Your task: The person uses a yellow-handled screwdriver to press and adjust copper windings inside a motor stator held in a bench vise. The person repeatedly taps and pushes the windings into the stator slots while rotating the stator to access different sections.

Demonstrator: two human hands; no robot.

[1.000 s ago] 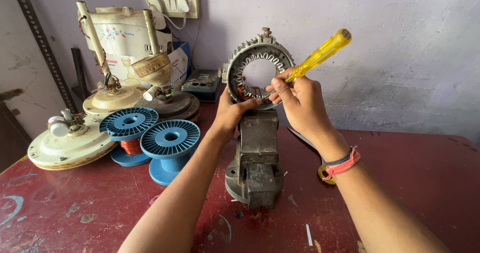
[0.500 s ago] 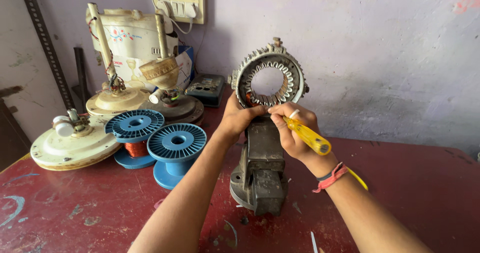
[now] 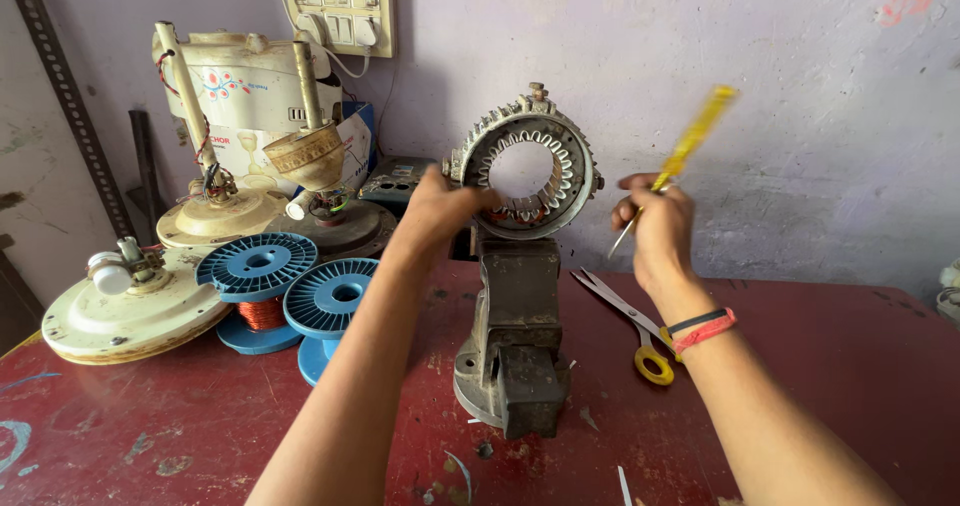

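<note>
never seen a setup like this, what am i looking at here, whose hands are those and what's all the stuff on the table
This is one picture from a camera worn on a person's head, looking down at their own two bare hands. No robot is involved.

In the middle of the red table stands a bench vise clamping a ring-shaped motor stator, a toothed metal ring with copper windings inside. The left hand rests on the ring's left edge. The right hand holds a yellow-handled screwdriver, away from the ring.

Also on the table: scissors with yellow handles, two blue wire spools, one wound with copper wire, and cream ceiling fan motor housings at the left.
</note>
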